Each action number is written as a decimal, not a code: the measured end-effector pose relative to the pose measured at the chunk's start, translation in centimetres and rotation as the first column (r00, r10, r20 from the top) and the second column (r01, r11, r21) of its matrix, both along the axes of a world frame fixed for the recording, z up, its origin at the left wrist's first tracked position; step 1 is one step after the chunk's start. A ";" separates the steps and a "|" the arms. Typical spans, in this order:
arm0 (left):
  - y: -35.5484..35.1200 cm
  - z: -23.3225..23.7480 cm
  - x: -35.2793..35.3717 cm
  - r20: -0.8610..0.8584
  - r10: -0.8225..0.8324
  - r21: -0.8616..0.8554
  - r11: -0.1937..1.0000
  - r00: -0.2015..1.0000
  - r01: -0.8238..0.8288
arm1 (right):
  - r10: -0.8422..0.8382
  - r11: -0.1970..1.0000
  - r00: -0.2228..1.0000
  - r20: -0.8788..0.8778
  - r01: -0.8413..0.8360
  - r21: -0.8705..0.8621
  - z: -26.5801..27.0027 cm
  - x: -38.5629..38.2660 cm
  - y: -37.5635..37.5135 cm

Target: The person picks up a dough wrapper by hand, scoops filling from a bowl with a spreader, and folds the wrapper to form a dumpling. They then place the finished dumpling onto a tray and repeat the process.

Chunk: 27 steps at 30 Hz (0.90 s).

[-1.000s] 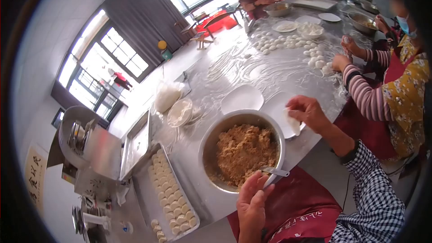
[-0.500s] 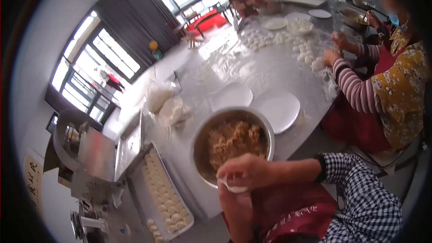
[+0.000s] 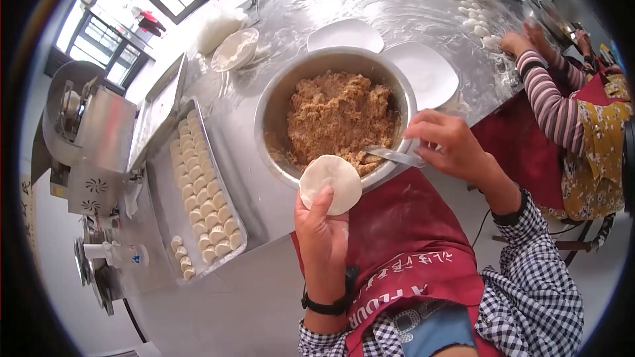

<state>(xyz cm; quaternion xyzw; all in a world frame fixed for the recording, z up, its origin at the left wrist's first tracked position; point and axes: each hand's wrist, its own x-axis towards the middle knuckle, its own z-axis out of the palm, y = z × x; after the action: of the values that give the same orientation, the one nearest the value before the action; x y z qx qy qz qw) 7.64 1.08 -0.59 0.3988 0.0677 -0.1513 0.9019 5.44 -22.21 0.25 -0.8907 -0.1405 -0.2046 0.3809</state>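
Note:
My left hand [image 3: 322, 238] holds a round white dough wrapper [image 3: 331, 183] flat on its fingers, just below the rim of a steel bowl [image 3: 273, 96]. The bowl is full of brown minced filling [image 3: 338, 119]. My right hand [image 3: 450, 145] grips a flat metal spatula [image 3: 395, 156] whose blade reaches into the filling at the bowl's near right side.
A tray [image 3: 163, 188] of finished dumplings [image 3: 202, 195] lies to the left, beside a metal machine [image 3: 86, 139]. Two white plates [image 3: 430, 73] and a small bowl [image 3: 234, 49] sit beyond the big bowl. Another person's striped sleeve [image 3: 549, 102] works dough pieces [image 3: 473, 16] at the right.
My hands have parted: the left now shows the wrapper flat and open, and the right has taken the spatula to the filling. The view has tipped down and closer to the bowl.

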 end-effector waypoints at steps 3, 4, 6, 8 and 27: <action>0.1 -0.1 0.2 -0.081 0.037 0.005 0.999 0.996 -0.036 | 0.116 0.991 0.991 -0.062 -0.119 -0.057 -0.1 -0.6 0.7; 0.1 -0.2 0.3 -0.094 0.043 0.041 0.998 0.995 -0.039 | 0.144 0.989 0.989 -0.028 -0.144 -0.031 -0.3 -0.6 0.9; 0.1 -0.5 0.2 -0.115 0.048 0.077 0.996 0.992 -0.040 | 0.169 0.986 0.986 0.001 -0.169 -0.004 -0.6 -0.5 1.3; 0.1 -0.9 0.2 -0.092 0.051 0.087 0.995 0.995 -0.043 | 0.212 0.977 0.977 0.037 -0.213 0.020 -0.7 0.0 1.5; 3.8 -2.9 -3.5 -0.325 0.057 0.042 0.998 0.944 -0.045 | 0.214 0.834 0.971 -0.103 -0.127 0.536 -0.6 3.3 2.6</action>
<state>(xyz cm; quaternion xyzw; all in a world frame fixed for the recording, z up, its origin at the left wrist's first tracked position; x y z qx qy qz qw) 4.09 4.84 -3.53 0.3818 0.2286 -0.1905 0.8750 8.76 -19.58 -0.38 -0.7496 -0.1272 -0.1288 0.6366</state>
